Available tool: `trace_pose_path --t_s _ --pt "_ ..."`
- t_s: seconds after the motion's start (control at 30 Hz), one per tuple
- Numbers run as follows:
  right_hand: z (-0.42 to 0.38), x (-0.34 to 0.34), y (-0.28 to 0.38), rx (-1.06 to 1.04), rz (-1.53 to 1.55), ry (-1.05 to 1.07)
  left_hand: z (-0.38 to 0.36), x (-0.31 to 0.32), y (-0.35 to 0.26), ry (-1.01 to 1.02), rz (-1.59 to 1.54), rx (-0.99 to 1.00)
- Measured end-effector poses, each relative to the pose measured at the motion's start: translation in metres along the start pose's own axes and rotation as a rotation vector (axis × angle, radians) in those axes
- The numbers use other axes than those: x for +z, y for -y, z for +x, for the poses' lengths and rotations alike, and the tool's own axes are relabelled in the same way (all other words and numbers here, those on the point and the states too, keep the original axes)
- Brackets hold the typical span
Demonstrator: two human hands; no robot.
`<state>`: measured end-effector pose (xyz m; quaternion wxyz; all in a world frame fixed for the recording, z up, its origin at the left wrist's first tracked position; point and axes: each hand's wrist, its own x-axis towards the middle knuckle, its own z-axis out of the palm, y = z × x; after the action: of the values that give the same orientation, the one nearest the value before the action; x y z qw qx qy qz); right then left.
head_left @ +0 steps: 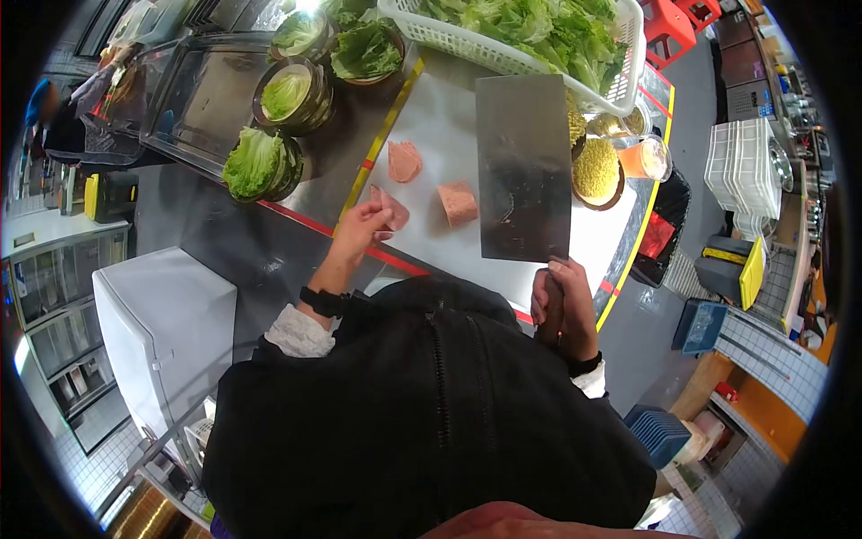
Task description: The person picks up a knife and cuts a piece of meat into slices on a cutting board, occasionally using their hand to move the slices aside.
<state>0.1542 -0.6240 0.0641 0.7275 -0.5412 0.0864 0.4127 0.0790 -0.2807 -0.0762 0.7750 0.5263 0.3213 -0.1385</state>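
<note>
My right hand (567,304) is wrapped round the handle of a large cleaver (524,166), whose broad blade lies flat to the view over the white board (431,99). With its fingers pinched, my left hand (364,225) holds a thin pink meat slice (395,212) at the board's left edge. A block of pink meat (458,204) rests on the board between my left hand and the blade. Farther up lies a small pile of pink slices (405,162).
Bowls of lettuce (287,94) and a clear tray (211,99) stand at the left. A white basket of leaves (503,56) is at the back. Right of the blade are a bowl of yellow noodles (597,169) and a container with orange contents (643,160). A person (81,117) stands far left.
</note>
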Motion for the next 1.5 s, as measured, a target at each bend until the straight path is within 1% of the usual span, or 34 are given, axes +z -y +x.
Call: trace_pose_path --t_s 0.07,0.1,0.13,0.2,0.23,0.27,0.3,0.33,0.37,0.4,0.43,0.47,0.5,0.53,0.6,0.63,0.7,0.73,0.8,0.87,0.93,0.97,1.0,1.13,1.3,1.43,1.5 --pt "0.0 0.003 0.001 -0.017 -0.033 -0.1 0.007 -0.009 0.004 -0.164 0.118 0.044" --pt "-0.001 0.004 0.001 -0.015 -0.032 -0.1 0.009 -0.01 0.005 -0.204 0.163 0.064" --pt "-0.001 0.004 0.001 -0.011 -0.018 -0.117 0.01 -0.012 0.006 -0.204 0.163 0.063" --pt "-0.003 0.007 -0.002 -0.004 0.0 -0.139 0.008 -0.01 0.001 -0.275 0.38 0.053" --pt "-0.004 0.01 -0.004 -0.004 -0.034 -0.2 0.004 -0.007 -0.004 -0.272 0.382 0.05" --pt "-0.004 0.012 -0.005 -0.005 -0.068 -0.262 -0.001 -0.003 -0.011 -0.347 0.533 0.044" --pt "-0.004 0.015 -0.006 -0.007 -0.063 -0.27 -0.005 0.003 -0.017 -0.419 0.685 0.039" --pt "-0.004 0.019 -0.007 0.017 -0.203 -0.307 -0.005 0.006 -0.016 -0.408 0.691 0.04" --pt "-0.004 0.022 -0.008 0.042 -0.341 -0.346 -0.007 0.009 -0.014 -0.403 0.824 0.279" --pt "-0.003 0.022 -0.013 0.043 -0.333 -0.359 -0.007 0.012 -0.013 -0.391 0.946 0.522" --pt "0.0 0.02 -0.022 0.007 -0.455 -0.324 -0.01 0.023 -0.02 -0.375 0.951 0.524" --pt "0.003 0.019 -0.026 -0.028 -0.577 -0.286 -0.012 0.039 -0.026 -0.198 0.974 0.556" --pt "0.004 0.022 -0.025 -0.001 -0.665 -0.271 -0.013 0.054 -0.029 -0.019 0.994 0.583" --pt "0.006 0.024 -0.033 0.002 -0.658 -0.283 -0.007 0.064 -0.026 -0.006 0.997 0.583" --pt "0.013 0.025 -0.053 -0.258 -0.914 -0.313 0.009 0.081 -0.017 0.097 1.221 0.81" --pt "0.013 0.029 -0.051 -0.176 -0.963 -0.317 0.017 0.087 -0.014 0.108 1.223 0.807" --pt "0.013 0.031 -0.059 -0.201 -0.997 -0.321 0.032 0.097 -0.013 0.161 1.175 0.952" --pt "0.014 0.032 -0.062 -0.232 -1.037 -0.317 0.037 0.099 -0.013 0.172 1.176 0.955" --pt "0.013 0.033 -0.065 -0.221 -1.047 -0.325 0.044 0.1 -0.01 0.204 1.271 1.039" --pt "0.013 0.035 -0.067 -0.246 -1.086 -0.33 0.056 0.095 0.003 0.218 1.291 1.02" --pt "0.014 0.034 -0.069 -0.234 -1.091 -0.33 0.057 0.097 0.003 0.23 1.31 0.995" --pt "0.014 0.034 -0.069 -0.227 -1.102 -0.319 0.055 0.096 0.004 0.206 1.309 0.992" --pt "0.015 0.034 -0.071 -0.223 -1.098 -0.324 0.052 0.098 0.001 0.18 1.308 0.99" --pt "0.016 0.034 -0.071 -0.244 -1.104 -0.332 0.047 0.102 -0.008 0.189 1.344 0.951" --pt "0.018 0.034 -0.069 -0.263 -1.076 -0.33 0.046 0.104 -0.011 0.198 1.261 0.967" --pt "0.024 0.033 -0.066 -0.209 -1.029 -0.3 0.046 0.104 -0.011 0.199 1.281 0.938" --pt "0.029 0.031 -0.064 -0.187 -1.014 -0.286 0.042 0.106 -0.011 0.146 1.268 0.937"
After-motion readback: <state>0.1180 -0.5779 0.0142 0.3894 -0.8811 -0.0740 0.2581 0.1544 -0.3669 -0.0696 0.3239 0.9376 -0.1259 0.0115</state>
